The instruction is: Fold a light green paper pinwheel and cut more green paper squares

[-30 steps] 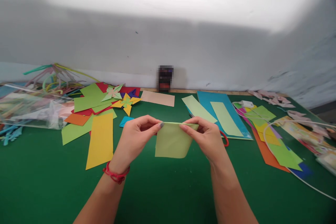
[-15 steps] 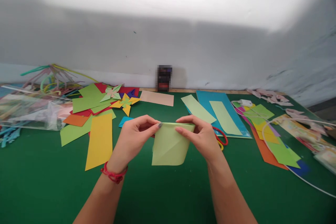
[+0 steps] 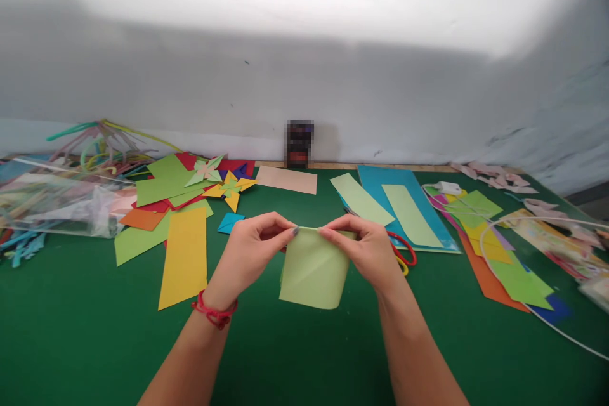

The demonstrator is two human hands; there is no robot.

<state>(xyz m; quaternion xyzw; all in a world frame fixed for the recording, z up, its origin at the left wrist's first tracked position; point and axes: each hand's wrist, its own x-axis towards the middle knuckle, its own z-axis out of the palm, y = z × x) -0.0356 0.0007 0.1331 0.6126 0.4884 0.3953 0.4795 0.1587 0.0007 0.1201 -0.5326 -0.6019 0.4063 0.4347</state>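
Between my two hands hangs a light green sheet of paper (image 3: 314,273), bent over on itself, with a faint diagonal crease across its front. My left hand (image 3: 257,250) pinches its upper left corner between thumb and fingers. Along the same top edge, further right, my right hand (image 3: 361,244) pinches the paper, thumb in front. The lower edge hangs above the green table (image 3: 295,355). Behind my right hand lie scissors with red and yellow handles (image 3: 403,247), partly hidden. A small folded blue paper (image 3: 231,222) rests beyond my left hand.
Left are a yellow strip (image 3: 184,257), folded paper stars (image 3: 231,188) and a clear plastic bag (image 3: 61,203). Light green strips (image 3: 412,216) lie partly on a blue sheet (image 3: 387,177). A white cable (image 3: 483,238) crosses coloured papers at right. A wall (image 3: 190,89) stands behind.
My right hand's fingers have closed in along the top edge toward my left hand. The gap between the paper's layers at the top has narrowed, and the view has shifted slightly.
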